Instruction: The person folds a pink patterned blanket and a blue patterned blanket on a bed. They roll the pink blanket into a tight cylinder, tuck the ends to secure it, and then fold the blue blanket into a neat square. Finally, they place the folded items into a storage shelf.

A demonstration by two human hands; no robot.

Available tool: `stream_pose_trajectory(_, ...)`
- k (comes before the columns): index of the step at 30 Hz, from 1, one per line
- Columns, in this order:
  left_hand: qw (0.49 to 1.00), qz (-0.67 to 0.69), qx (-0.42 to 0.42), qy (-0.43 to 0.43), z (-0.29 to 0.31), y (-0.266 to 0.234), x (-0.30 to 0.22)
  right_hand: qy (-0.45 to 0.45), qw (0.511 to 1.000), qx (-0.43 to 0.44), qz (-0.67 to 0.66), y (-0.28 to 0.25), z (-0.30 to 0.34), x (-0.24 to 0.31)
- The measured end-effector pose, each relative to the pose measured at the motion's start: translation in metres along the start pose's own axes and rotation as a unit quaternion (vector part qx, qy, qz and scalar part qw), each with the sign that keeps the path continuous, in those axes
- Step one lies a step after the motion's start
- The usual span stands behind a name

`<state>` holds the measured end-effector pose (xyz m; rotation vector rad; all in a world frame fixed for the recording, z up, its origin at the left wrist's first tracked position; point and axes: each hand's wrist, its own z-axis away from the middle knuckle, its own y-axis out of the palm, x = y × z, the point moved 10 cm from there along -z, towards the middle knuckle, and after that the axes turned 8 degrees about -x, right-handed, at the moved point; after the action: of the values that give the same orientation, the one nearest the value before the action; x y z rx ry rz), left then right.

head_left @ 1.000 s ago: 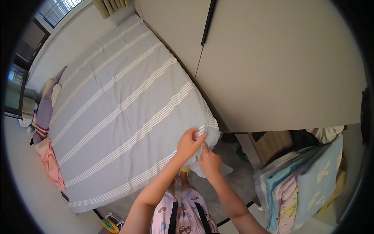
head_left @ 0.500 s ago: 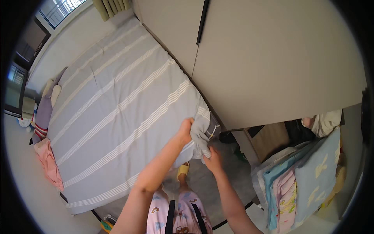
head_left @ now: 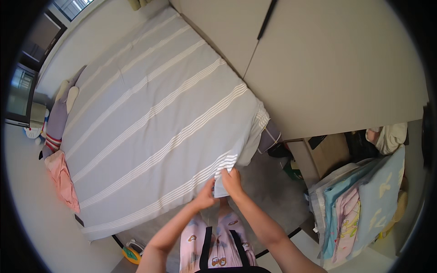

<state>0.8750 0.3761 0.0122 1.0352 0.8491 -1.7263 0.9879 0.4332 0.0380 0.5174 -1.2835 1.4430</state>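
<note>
A grey-blue bed sheet (head_left: 150, 123) with white stripes covers the bed. At the bed's near right edge, my right hand (head_left: 231, 180) is closed on a hanging fold of it, where the white stripes bunch together. Beside the same fold, to its left, is my left hand (head_left: 205, 196), with thumb and fingers apart near the cloth's edge. Some of the left fingertips are hard to make out against the sheet. Right of my hands, the sheet's corner hangs loosely over the bed's corner, beside a grey-purple side piece (head_left: 269, 135).
A tall beige wardrobe (head_left: 337, 68) stands along the bed's far right side. Folded blue and pink bedding (head_left: 375, 195) is piled at the right. Long-legged plush (head_left: 57, 120) and pink cloth (head_left: 61, 182) lie at the bed's left edge. Grey floor (head_left: 273, 195) shows between bed and pile.
Both hands have moved down toward me from the bed's corner. The gathered corner cloth is released and hangs down; the right hand now grips the near edge. My view has shifted slightly.
</note>
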Motion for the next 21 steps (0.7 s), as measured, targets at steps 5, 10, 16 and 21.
stream_pose_trajectory(5, 0.98, -0.048, -0.177, 0.07, -0.021, -0.011, 0.058, 0.15, 0.941, 0.024, -0.304, 0.04, 0.031, 0.011)
stream_pose_trajectory(10, 0.925, 0.187, -0.264, -0.2, -0.008, -0.048, 0.054, 0.071, 0.951, -0.107, -0.28, -0.005, 0.053, -0.033)
stream_pose_trajectory(16, 0.858, 0.405, -0.111, -0.294, -0.008, -0.063, -0.008, -0.12, 0.991, -0.019, 0.061, 0.036, 0.075, -0.041)
stream_pose_trajectory(21, 0.874, 0.387, -0.077, -0.282, 0.002, -0.053, -0.028, -0.059, 0.997, -0.019, 0.041, 0.061, 0.086, -0.07)
